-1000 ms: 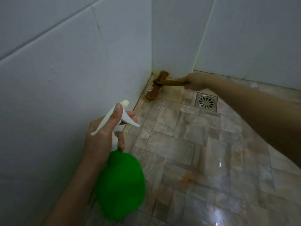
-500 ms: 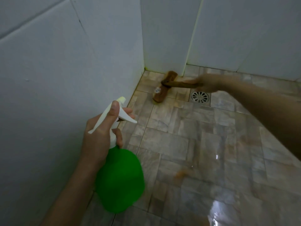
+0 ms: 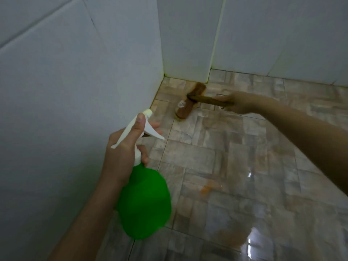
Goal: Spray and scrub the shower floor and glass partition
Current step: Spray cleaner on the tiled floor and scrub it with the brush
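My left hand (image 3: 122, 153) grips the white trigger head of a green spray bottle (image 3: 144, 202), thumb along the top, held above the floor near the left wall. My right hand (image 3: 238, 104) holds the wooden handle of a brown scrub brush (image 3: 188, 103). The brush head lies on the wet stone-pattern shower floor (image 3: 216, 166) close to the far corner. My right hand covers the floor drain. No glass partition shows in this view.
White tiled walls (image 3: 56, 91) close in on the left and at the back, with a jutting wall corner (image 3: 188, 44) just behind the brush. The floor shines with water at the lower right, and a small orange stain (image 3: 206, 189) marks the middle.
The brush head has slid away from the corner toward the right and nearer me. My right hand now covers the drain. The spray bottle has hardly moved.
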`<state>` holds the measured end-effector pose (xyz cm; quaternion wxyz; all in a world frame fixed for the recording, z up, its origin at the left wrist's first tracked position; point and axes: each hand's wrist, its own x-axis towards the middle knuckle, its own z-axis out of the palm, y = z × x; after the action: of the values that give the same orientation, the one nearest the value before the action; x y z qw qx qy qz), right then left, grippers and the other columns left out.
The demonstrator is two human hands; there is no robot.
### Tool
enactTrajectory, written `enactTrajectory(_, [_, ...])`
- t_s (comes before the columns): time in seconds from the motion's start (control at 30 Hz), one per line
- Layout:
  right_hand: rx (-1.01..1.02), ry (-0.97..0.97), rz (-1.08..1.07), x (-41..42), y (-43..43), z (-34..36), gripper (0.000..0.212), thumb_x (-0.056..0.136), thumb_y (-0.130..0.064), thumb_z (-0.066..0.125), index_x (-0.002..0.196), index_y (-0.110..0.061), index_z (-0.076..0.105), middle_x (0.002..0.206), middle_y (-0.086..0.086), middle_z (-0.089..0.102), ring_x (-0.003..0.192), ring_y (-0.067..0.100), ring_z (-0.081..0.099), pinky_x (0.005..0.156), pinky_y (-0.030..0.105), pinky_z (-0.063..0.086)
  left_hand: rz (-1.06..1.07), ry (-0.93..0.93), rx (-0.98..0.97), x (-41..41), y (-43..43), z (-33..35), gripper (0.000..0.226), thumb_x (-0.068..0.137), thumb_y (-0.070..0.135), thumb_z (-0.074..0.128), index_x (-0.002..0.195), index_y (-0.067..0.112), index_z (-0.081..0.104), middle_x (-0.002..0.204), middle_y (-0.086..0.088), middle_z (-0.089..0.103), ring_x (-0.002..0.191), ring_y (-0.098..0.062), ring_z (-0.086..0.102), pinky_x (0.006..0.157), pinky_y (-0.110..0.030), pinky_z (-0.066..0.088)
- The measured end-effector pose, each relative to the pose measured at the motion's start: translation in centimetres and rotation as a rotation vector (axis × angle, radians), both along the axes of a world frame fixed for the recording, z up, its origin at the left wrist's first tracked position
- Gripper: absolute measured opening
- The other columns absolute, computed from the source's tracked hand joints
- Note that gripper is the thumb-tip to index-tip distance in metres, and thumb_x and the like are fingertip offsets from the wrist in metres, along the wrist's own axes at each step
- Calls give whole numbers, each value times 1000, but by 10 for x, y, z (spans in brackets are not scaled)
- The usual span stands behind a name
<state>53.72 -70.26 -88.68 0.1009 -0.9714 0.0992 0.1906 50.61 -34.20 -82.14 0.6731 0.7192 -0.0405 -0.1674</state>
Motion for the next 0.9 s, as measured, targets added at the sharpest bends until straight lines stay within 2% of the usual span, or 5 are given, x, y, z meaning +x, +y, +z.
enactTrajectory(0.17, [-4, 106, -47, -70, -1, 22, 56, 97, -20, 52, 144, -44, 31, 130, 13, 55, 113, 32, 52, 96, 37, 36, 24, 28, -5, -2, 19, 7, 57, 88, 61, 56, 108, 11, 74, 101, -2, 78, 34, -14, 41, 39, -21, 39])
enactTrajectory(0.4, [167, -34, 48, 16, 112, -17, 58, 99, -14, 46, 147, -42, 28, 132, 10, 53, 112, 31, 52, 86, 31, 38, 7, -25, 60, -12, 27, 6, 54, 84, 57, 50, 100, 12, 75, 104, -2, 77, 34, -16, 42, 40, -22, 40])
enactTrajectory(0.57, [240, -15, -39, -79, 87, -3, 60, 97, -17, 52, 143, -48, 27, 139, 4, 50, 122, 28, 49, 102, 40, 39, -23, -20, 82, -23, 39, 7, 48, 89, 60, 53, 101, 19, 76, 99, 2, 78, 35, -16, 44, 42, -23, 42])
enactTrajectory(0.77, [153, 5, -437, -170, 86, 5, 54, 100, -24, 46, 145, -46, 28, 83, 1, 55, 66, 14, 50, 58, 28, 37, -239, 6, 254, -60, 39, -17, 42, 84, 69, 58, 82, 33, 79, 90, -13, 77, 37, -20, 49, 43, -23, 41])
enactTrajectory(0.9, [240, -112, -515, -175, 103, -13, 57, 99, -21, 45, 145, -48, 26, 92, 3, 57, 68, 18, 53, 64, 32, 45, -352, 91, 454, -85, 33, -42, 64, 73, 85, 48, 80, 29, 77, 76, -19, 73, 40, -20, 56, 46, -23, 43])
